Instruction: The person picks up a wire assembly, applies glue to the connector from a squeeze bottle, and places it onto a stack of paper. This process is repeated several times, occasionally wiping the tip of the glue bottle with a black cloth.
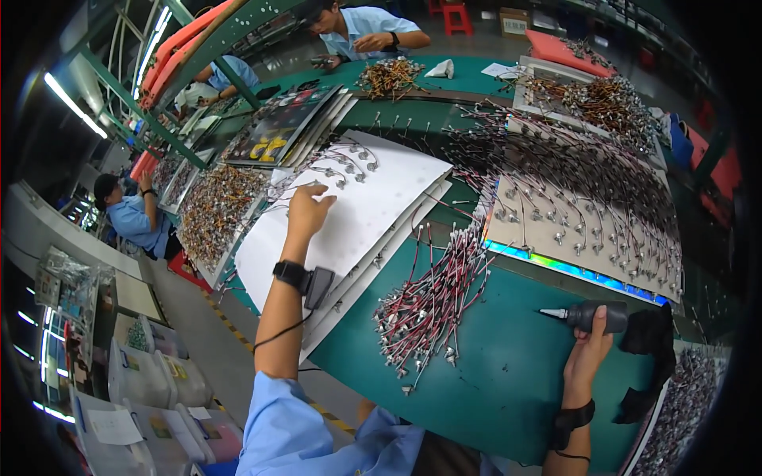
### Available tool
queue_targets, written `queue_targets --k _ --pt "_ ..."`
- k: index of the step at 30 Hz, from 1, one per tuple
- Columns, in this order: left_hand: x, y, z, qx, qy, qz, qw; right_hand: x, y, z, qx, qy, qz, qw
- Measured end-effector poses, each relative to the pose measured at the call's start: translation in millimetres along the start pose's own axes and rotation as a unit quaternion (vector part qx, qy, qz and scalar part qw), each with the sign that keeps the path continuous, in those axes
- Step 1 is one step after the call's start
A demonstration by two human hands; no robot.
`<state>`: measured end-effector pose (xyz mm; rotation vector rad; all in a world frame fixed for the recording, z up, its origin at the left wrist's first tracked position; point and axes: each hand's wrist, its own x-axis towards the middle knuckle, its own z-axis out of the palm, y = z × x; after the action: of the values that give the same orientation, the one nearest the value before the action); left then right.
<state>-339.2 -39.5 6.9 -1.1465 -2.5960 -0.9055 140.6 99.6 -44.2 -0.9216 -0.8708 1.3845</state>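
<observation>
Two bare hands work over a smooth green tabletop (512, 341). The left hand (308, 214) hangs loosely open above a large white flat sheet (373, 210), thumb apart from the curled fingers (whether a fingertip touches anything, I cannot tell). Just beyond it, thin dark wire leads with small silvery metal ends (349, 165) lie in rows on the sheet's far part. The right hand (589, 345) grips a dark, round-bodied squeeze bottle with a thin pale nozzle (586, 316), held over the tabletop's right part, its tip pointing left. Between the hands, a loose heap of red-and-black wires with metal ends (432, 309) rests on the green surface. Beyond the bottle, a beige flat board with a shiny rainbow edge (548, 230) bears many similar wired pieces. Crumpled black cloth (649, 337) lies just right of the right hand.
</observation>
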Motion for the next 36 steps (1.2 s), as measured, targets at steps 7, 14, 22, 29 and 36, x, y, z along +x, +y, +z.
queue_targets --k 7,14,22,29,36 --pt "-125.1 83.0 -40.5 -0.101 -0.163 0.016 0.981 6.0 2.0 0.9 0.012 -0.004 0.004 1.0" --pt "-238.9 172.5 -7.5 -0.104 -0.17 0.164 0.966 9.0 4.4 5.6 0.017 -0.003 0.025 1.0" --pt "-266.7 185.4 33.3 -0.025 -0.112 0.153 0.982 3.3 -2.5 1.7 0.029 -0.004 0.039 0.999" --pt "-244.3 186.9 18.1 -0.312 -0.255 -0.012 0.915 -3.0 -5.2 -2.7 0.058 -0.02 0.035 0.998" --pt "-231.2 206.6 47.4 -0.612 -0.24 -0.118 0.744 -37.1 -20.3 17.6 0.064 -0.069 -0.022 0.995"
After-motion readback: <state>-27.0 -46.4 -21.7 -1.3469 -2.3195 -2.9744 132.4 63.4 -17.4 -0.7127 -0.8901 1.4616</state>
